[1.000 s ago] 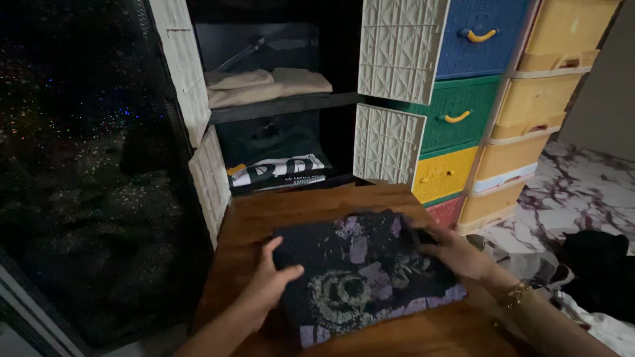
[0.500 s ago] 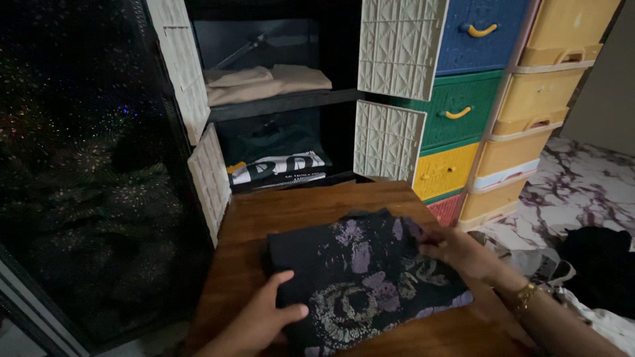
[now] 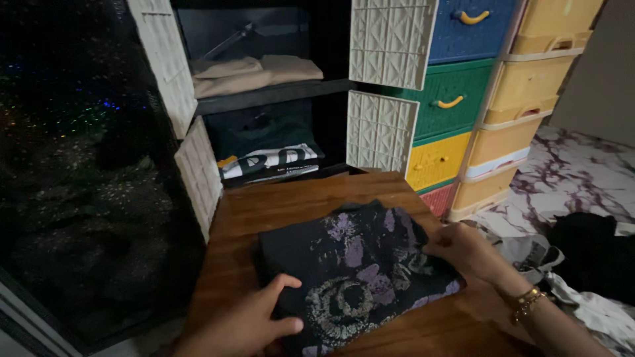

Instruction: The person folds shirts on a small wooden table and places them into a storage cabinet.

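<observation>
Your left hand lies flat on the near-left corner of the folded dark printed garment, fingers spread with the thumb on top, and your right hand grips its right edge, fingers curled onto the cloth. The garment sits mid-desk on the wooden top, slightly skewed. Far side: open black shelf unit with beige folded clothes up top, what looks like a white-and-dark printed item below, coloured drawers to the right.
</observation>
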